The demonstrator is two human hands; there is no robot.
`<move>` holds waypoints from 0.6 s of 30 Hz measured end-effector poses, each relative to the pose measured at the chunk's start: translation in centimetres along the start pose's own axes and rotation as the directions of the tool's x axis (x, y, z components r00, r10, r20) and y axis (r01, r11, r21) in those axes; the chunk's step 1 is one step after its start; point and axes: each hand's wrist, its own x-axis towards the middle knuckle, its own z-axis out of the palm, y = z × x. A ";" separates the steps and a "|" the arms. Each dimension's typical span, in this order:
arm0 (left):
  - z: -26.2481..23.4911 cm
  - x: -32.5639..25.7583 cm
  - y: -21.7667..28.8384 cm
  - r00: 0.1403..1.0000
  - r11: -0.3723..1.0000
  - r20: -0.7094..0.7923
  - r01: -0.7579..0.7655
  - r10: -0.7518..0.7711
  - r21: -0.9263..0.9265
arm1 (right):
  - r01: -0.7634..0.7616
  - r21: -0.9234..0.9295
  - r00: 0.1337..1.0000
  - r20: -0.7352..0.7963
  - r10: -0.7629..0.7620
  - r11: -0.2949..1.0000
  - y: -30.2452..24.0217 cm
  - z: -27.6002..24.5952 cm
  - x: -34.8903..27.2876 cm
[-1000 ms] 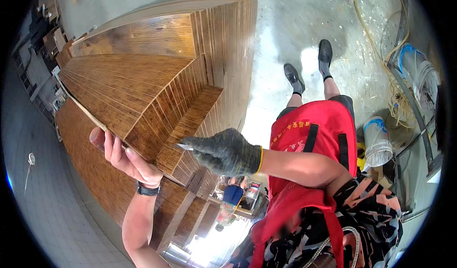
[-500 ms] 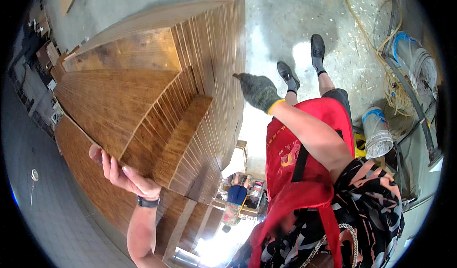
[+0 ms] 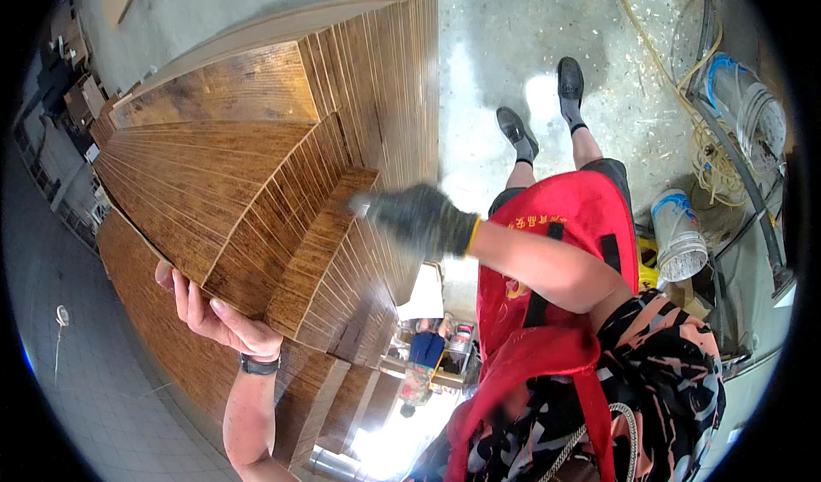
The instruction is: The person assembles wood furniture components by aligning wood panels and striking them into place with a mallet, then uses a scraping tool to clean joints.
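A tall stack of brown-stained wooden boards stands at the left, with curved, stepped edges showing many thin layers. My bare left hand wears a dark wristband and is closed round the stack's near corner, thumb on top and fingers at the outer side. My right hand, in a dark grey glove with a yellow cuff, is closed beside the stepped edges. A small pale tip shows at its fingers, too smeared by motion to name. Whether it touches the wood I cannot tell.
Boards stand below the stack. At the right are white buckets, a coiled yellowish hose and a dark metal frame. A red apron hangs over my front. Another person is in the background near a shelf.
My gloved right hand has moved left and down, over the stepped edges. My left hand has shifted slightly left along with the top boards, still holding the corner.
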 end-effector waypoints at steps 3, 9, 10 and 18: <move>0.6 0.7 0.2 0.999 0.999 0.007 -0.046 0.046 -0.024 | -0.169 -0.480 0.980 -0.175 0.095 0.861 15.4 0.5 -0.3; -0.2 0.0 0.1 1.000 1.000 0.001 -0.013 0.013 0.028 | -0.060 -0.235 0.860 -0.506 -0.069 0.970 7.3 2.6 -1.9; -0.2 -0.2 -0.1 1.000 0.998 0.019 -0.006 0.005 0.057 | -0.040 -0.157 0.867 -0.497 -0.044 0.987 6.4 2.6 -1.1; 0.4 -0.1 0.9 0.997 0.995 -0.012 0.082 -0.083 -0.054 | -0.066 -0.124 0.652 -0.757 -0.051 0.990 5.6 7.6 1.1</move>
